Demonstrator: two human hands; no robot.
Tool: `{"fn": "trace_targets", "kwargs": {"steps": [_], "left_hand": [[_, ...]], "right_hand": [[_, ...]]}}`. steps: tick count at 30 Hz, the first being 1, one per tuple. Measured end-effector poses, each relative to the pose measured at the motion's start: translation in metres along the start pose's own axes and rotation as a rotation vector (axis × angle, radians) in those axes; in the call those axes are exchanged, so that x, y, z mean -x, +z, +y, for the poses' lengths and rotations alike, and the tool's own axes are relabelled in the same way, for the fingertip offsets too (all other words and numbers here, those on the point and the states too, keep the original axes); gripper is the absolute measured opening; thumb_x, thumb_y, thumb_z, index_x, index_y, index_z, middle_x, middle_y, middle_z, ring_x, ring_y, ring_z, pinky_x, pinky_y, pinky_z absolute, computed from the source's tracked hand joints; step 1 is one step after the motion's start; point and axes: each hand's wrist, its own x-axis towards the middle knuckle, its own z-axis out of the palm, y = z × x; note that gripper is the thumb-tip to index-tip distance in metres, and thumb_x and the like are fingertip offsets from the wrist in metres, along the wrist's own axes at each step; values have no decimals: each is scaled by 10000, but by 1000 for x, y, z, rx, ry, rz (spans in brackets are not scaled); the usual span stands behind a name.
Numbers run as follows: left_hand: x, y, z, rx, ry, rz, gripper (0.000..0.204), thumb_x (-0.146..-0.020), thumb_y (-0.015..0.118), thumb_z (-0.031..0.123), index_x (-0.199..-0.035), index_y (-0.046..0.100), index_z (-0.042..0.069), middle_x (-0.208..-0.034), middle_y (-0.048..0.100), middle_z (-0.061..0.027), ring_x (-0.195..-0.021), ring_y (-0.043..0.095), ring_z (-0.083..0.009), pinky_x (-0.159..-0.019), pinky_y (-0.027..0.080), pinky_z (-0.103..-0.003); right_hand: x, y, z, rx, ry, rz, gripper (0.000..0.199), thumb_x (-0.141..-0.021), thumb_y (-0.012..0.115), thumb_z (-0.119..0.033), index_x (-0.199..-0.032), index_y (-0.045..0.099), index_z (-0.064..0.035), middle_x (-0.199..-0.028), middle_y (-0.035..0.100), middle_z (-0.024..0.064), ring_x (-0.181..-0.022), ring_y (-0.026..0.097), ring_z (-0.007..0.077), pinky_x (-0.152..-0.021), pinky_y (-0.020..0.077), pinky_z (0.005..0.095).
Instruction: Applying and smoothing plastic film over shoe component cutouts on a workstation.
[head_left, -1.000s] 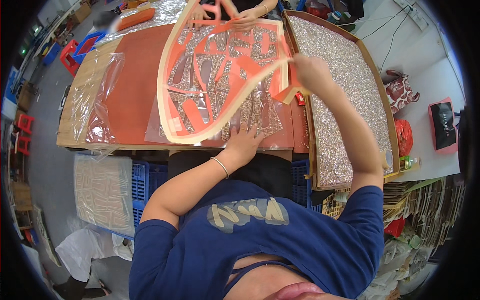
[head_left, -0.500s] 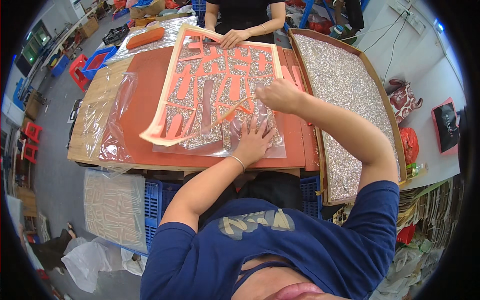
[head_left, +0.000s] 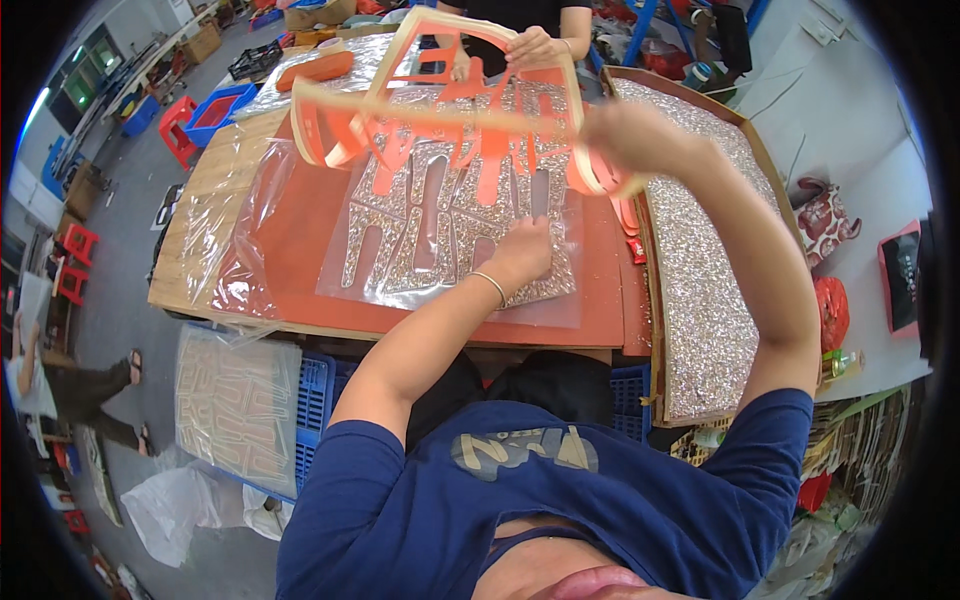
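Note:
A salmon-orange cut-out sheet with a cream border [head_left: 470, 118] is lifted and bent over the table. My right hand [head_left: 640, 140], blurred by motion, is closed at its near right corner. Below it lies a clear plastic sheet [head_left: 335, 270] bearing glittery stone-like shapes [head_left: 400, 240] with gaps between them. My left hand [head_left: 527, 250] rests on the near right part of these shapes, its fingers curled in; anything within them is hidden. Across the table, another person's hand [head_left: 530, 47] grips the far edge of the cut-out sheet.
A shallow tray of glittering stones [head_left: 700, 290] stands on the right. Crumpled clear film [head_left: 235, 240] covers the left of the red-topped table [head_left: 300, 215]. Blue crates [head_left: 315, 390] sit below, with a patterned sheet [head_left: 235, 400] on one. Another person walks at the far left.
The cut-out sheet has risen off the glittery shapes, its near edge swinging up and away with my right hand. My left hand went from spread flat to curled, shifting slightly right and away.

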Motion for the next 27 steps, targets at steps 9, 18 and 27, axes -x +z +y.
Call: {"fn": "trace_targets", "kwargs": {"steps": [9,18,27], "left_hand": [[38,29,-24,-294,56,215,668,-883,539,404,-1373,355,-11,-1384,314,-315,-1287,305,-480,-1068,261,-535],[36,9,-36,275,-70,188,631,-815,636,372,-1302,428,30,-1281,402,-235,-1074,471,-406,-934,395,-471],[54,-1,-25,511,-13,175,766,-805,602,486,-1377,370,31,-1446,285,-205,-1341,245,-347,-1101,191,-472]], "right_hand": [[-76,179,-63,-364,120,246,167,-864,565,-191,-844,651,-49,-878,664,104,-867,622,286,-762,495,394],[-159,245,-59,-262,47,193,166,-860,537,-199,-970,622,-107,-811,653,113,-810,641,313,-706,510,394],[-158,220,-79,17,-80,48,173,-838,496,-136,-813,647,-53,-804,658,142,-791,656,311,-691,528,404]]}}
